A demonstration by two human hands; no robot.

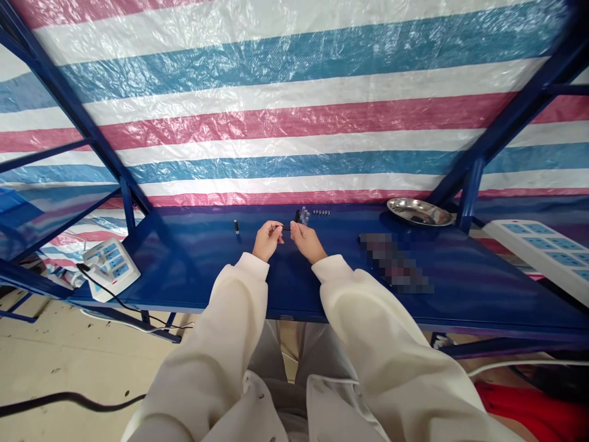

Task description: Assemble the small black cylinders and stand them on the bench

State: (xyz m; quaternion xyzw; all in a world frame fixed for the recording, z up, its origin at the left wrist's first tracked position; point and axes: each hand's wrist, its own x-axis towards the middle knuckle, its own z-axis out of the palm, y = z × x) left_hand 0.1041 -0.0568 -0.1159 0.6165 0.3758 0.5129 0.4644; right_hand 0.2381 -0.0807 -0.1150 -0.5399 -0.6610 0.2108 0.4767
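Note:
Over the middle of the blue table, my left hand (267, 240) pinches one end of a thin dark rod (286, 228). Its other end is between the fingers of my right hand (308, 239). The rod lies level; its exact kind is too small to make out. Just behind my right hand are small black pieces (297, 215) and several clear, tube-like pieces (304, 215). A row of small dark and silvery pieces (321, 213) lies to their right. Left of my hands is a short black and white cylinder (236, 227).
A shiny metal dish (419, 212) sits at the back right of the table (184, 264). A blurred-out object (396, 263) lies right of my hands. White power strips (110, 268) flank the table. Blue frame posts rise at both sides, before a striped sheet (294, 123).

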